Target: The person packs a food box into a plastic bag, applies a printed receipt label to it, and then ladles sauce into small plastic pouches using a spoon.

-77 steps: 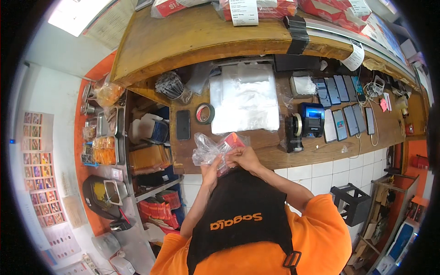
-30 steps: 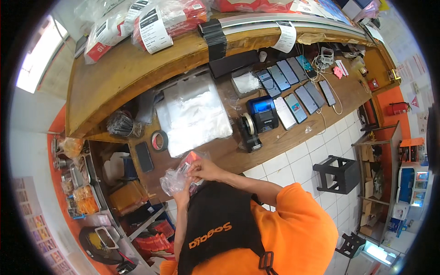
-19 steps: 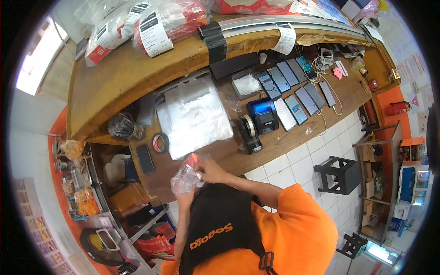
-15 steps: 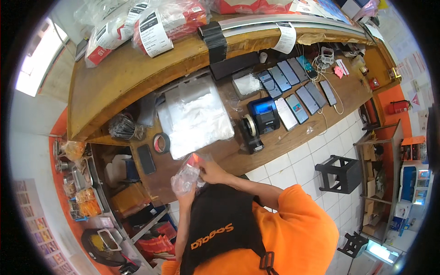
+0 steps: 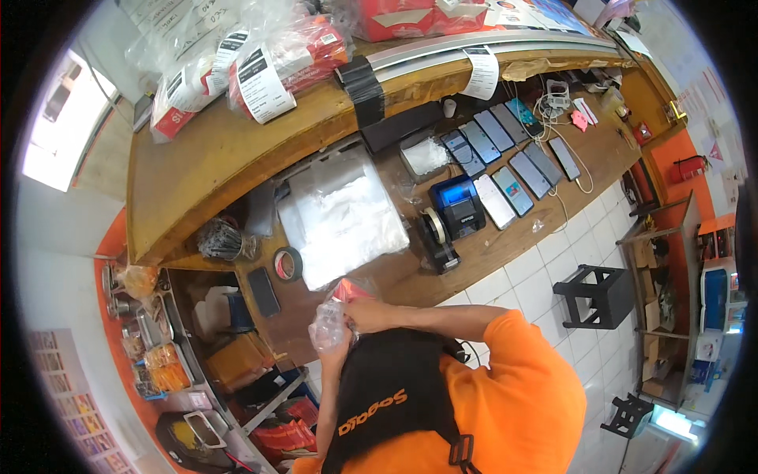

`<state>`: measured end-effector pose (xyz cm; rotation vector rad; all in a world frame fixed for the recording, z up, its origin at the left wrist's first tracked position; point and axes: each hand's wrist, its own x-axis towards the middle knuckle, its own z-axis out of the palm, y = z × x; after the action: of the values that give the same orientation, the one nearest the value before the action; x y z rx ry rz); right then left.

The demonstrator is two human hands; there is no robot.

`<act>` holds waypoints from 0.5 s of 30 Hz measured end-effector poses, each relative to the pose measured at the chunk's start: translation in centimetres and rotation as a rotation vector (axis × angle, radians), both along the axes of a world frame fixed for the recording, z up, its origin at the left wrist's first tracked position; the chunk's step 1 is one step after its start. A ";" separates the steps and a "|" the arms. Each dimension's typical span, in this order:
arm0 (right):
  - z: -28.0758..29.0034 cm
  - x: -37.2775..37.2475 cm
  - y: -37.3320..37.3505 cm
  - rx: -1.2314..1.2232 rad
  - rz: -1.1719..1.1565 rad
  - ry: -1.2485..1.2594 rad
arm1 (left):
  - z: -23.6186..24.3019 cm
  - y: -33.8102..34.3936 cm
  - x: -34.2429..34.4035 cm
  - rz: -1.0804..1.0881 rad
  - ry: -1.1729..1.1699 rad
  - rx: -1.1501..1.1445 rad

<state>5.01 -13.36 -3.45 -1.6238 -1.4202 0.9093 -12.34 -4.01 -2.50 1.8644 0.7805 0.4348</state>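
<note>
Risk: film of the clear plastic bag could be torn on the red carton if pulled hard; were the grip loosened, both could be dropped past the edge of the wooden desk. Bag was held bunched in the left hand, crumpled and glossy; carton was seen just beyond the right hand, whose closure could not be told.

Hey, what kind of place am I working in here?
Probably a takeaway shop's packing counter: bagged red-and-white boxes with paper slips sit on the upper shelf, and rows of phones lie below near a small printer.
</note>
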 end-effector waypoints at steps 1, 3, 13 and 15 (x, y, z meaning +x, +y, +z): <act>0.0 0.1 0.0 -0.063 0.040 -0.004 | 0.6 0.1 0.3 -0.079 0.049 0.246; 0.8 0.4 0.1 -0.049 0.012 -0.037 | 1.4 0.0 0.8 -0.157 0.086 0.495; 19.2 28.1 -7.2 0.863 -1.418 -0.286 | 3.8 2.2 -2.2 0.109 -0.092 -0.293; 22.1 33.8 -9.3 0.796 -1.581 -0.321 | 5.6 2.4 -0.8 0.157 -0.157 -0.212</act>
<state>38.79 -22.61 18.60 -1.5943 -0.1975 -0.7515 -13.18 -1.63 3.12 1.5594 0.8360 0.5684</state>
